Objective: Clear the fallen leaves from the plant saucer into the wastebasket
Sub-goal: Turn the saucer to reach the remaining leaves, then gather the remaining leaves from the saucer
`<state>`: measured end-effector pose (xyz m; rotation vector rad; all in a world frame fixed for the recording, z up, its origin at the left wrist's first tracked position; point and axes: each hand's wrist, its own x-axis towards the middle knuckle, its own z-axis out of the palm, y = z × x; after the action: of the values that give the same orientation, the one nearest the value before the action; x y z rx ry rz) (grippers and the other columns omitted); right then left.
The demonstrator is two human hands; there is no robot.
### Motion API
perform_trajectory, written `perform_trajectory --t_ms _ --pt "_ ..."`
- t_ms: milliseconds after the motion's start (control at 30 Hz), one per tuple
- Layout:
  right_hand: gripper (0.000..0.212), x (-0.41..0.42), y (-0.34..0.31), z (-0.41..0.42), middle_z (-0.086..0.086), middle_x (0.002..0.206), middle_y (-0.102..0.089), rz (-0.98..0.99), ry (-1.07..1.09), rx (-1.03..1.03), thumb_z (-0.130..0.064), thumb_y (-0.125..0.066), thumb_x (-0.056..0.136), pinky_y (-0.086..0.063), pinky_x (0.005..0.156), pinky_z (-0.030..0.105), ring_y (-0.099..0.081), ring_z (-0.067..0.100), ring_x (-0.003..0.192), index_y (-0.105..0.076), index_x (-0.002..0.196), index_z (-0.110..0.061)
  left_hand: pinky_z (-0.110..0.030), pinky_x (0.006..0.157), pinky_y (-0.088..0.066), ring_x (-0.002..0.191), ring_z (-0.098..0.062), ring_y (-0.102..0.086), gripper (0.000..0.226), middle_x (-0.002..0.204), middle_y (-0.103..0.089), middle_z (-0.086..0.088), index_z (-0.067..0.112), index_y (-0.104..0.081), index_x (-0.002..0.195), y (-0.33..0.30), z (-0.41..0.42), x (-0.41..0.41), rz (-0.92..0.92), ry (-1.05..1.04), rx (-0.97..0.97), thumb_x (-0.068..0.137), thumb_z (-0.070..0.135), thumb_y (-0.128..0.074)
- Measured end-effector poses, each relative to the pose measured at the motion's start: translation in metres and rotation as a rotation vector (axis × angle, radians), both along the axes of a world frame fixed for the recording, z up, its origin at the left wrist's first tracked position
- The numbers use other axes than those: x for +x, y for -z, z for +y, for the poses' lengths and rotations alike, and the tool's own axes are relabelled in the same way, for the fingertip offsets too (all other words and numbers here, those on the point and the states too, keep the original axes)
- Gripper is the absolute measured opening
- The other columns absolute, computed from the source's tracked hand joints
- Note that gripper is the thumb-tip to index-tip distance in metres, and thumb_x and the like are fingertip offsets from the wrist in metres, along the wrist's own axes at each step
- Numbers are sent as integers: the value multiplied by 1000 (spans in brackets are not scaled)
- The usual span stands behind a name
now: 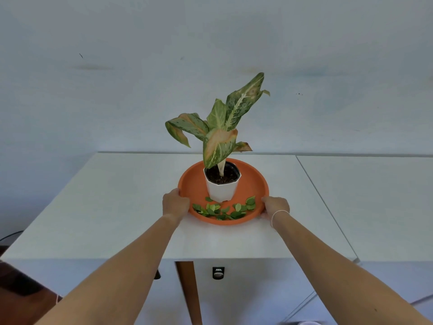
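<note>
An orange round saucer (251, 181) sits on a white table (112, 207), slightly right of centre. A white pot (221, 190) with a variegated green and orange plant (225, 127) stands in the saucer's middle. Several small green fallen leaves (225, 209) lie scattered along the saucer's near side. My left hand (175, 204) grips the saucer's left rim. My right hand (276, 206) grips its right rim, with a thin white band on that wrist. No wastebasket is in view.
A second white table (375, 195) adjoins on the right, with a narrow seam between. A plain pale wall (140, 78) rises close behind. A wooden leg (187, 289) stands under the table's front edge, and a dark object (21, 282) lies low at the left.
</note>
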<state>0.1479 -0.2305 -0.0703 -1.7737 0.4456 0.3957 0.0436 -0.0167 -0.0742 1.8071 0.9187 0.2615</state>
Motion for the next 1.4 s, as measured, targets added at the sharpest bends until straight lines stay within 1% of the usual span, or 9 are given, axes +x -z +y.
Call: perform_trajectory --t_ms 133,333,467,667,833,933,1067,1233,1400 --pt "55 -7 -10 3 13 135 -51 -273 -174 -331 -22 -56 85 -46 96 38 -55 32 117 -43 137 -9 -39 100 -43 128 -33 -39 53 142 -39 -13 12 -43 140 -5 -6 -3 212 223 422 87 10 -47" --pt "78 -8 -13 8 9 145 -43 -399 -725 -794 -57 -57 80 -26 114 41 -37 28 136 -38 140 -11 -39 115 -24 132 -29 -39 45 138 -51 -8 17 -58 128 -13 -8 -2 417 568 786 88 33 -46" --pt "90 -10 -9 17 7 147 -41 -389 -953 -1072 -74 -47 74 -6 119 47 -21 27 144 -40 139 -13 -39 117 -22 140 -29 -30 58 150 -39 -7 18 -43 142 -16 -14 2 397 696 688 89 42 -51" --pt "66 -14 -9 30 3 108 -66 -349 -988 -1062 -73 -50 73 -18 116 43 -52 24 116 -64 101 -15 -46 121 -8 142 -24 -32 69 154 -36 1 24 -34 146 -5 -14 18 420 779 693 85 50 -54" --pt "41 -16 -7 39 -2 65 -45 -358 -967 -1014 -47 -60 82 -46 88 32 -52 22 82 -44 59 -17 -37 104 -45 116 -22 -58 50 132 -61 2 26 -57 129 3 -12 22 374 782 648 83 45 -57" --pt "26 -18 -6 42 4 75 -56 -351 -946 -947 -32 -64 82 -44 59 27 -55 21 75 -60 72 -9 -34 89 -53 101 -21 -62 33 118 -67 1 19 -70 109 4 -12 22 350 777 637 84 37 -59" --pt "28 -18 -8 41 7 105 -67 -426 -1009 -905 -21 -61 84 -54 74 29 -63 24 90 -70 109 -14 -35 80 -55 91 -22 -64 25 104 -69 -5 9 -73 92 5 -11 24 350 765 676 86 27 -56" --pt "28 -21 -7 42 6 114 -66 -493 -1047 -867 -12 -60 86 -53 87 31 -61 25 104 -71 111 -16 -35 77 -55 87 -24 -66 25 97 -71 -9 7 -73 91 8 -11 24 313 748 711 88 17 -50" --pt "21 -21 -6 42 7 98 -62 -507 -1034 -863 -10 -58 86 -46 71 28 -53 20 86 -71 103 -8 -30 70 -50 84 -23 -65 23 97 -70 -11 5 -71 95 8 -16 22 267 707 685 90 10 -49"
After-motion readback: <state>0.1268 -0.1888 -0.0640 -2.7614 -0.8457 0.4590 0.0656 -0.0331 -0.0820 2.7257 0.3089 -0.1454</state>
